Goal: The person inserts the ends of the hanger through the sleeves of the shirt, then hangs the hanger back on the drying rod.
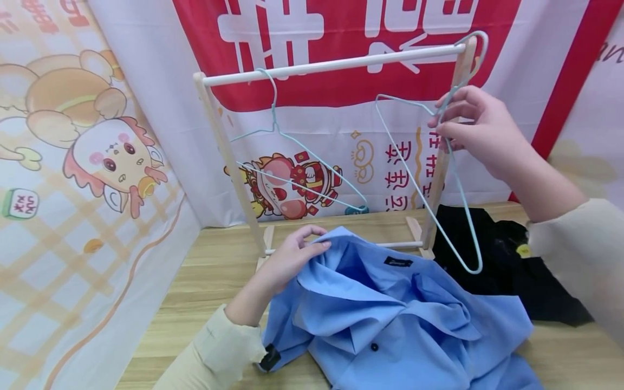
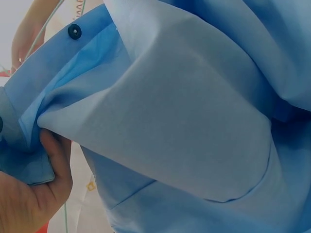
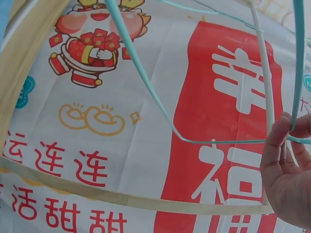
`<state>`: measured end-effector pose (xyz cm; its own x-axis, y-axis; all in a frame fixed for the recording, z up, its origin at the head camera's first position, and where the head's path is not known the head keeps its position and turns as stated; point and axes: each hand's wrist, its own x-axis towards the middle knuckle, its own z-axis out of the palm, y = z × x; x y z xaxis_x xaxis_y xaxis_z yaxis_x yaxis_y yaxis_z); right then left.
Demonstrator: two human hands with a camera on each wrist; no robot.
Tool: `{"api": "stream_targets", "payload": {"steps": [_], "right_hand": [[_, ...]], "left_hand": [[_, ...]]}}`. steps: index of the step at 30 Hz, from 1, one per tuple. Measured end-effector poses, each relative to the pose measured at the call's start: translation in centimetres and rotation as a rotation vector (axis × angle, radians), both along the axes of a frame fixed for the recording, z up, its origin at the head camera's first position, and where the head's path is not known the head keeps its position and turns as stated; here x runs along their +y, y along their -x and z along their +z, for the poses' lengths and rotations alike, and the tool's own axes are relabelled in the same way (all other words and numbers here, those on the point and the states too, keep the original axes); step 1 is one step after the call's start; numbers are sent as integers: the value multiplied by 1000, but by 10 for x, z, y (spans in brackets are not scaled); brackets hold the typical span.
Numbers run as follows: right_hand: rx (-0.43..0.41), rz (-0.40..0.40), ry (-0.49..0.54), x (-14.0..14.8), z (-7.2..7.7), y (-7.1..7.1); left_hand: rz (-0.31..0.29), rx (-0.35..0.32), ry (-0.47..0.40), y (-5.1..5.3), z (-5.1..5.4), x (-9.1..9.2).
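A blue button-up shirt [image 1: 370,303] lies crumpled on the table, its collar side lifted. My left hand [image 1: 292,254] pinches the shirt near the collar; the left wrist view shows the thumb against the blue cloth [image 2: 160,97] by a dark button [image 2: 74,31]. My right hand [image 1: 480,127] grips a mint-green wire hanger [image 1: 407,157] just below its hook, up beside the rack's right post. In the right wrist view, thumb and fingers of the right hand [image 3: 286,170] close on the hanger's wire [image 3: 150,92].
A small wooden rack with a white rail [image 1: 336,65] stands at the back. From its left part hangs a second mint-green hanger [image 1: 317,157]. Black cloth [image 1: 507,265] with a yellow spot lies at the right. Printed curtains [image 1: 141,81] stand behind and to the left of the wooden table [image 1: 209,271].
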<state>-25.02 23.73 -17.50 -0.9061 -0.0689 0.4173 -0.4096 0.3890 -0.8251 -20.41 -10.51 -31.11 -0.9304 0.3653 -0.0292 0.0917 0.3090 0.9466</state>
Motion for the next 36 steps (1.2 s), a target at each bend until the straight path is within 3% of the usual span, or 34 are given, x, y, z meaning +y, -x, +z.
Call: {"api": "stream_targets", "payload": {"steps": [6,20,27,36], "right_hand": [[61,3,184,6,-9,-18],[212,103,605,4,-22,-46],[260,95,706,15,-41,-52],[216,57,740,39,-66,-60]], "left_hand": [[11,-7,13,1,0,2],[-7,-3,1,4,1,6],[-2,-21,8,7,0,9],[9,-43,6,9,2,10]]}}
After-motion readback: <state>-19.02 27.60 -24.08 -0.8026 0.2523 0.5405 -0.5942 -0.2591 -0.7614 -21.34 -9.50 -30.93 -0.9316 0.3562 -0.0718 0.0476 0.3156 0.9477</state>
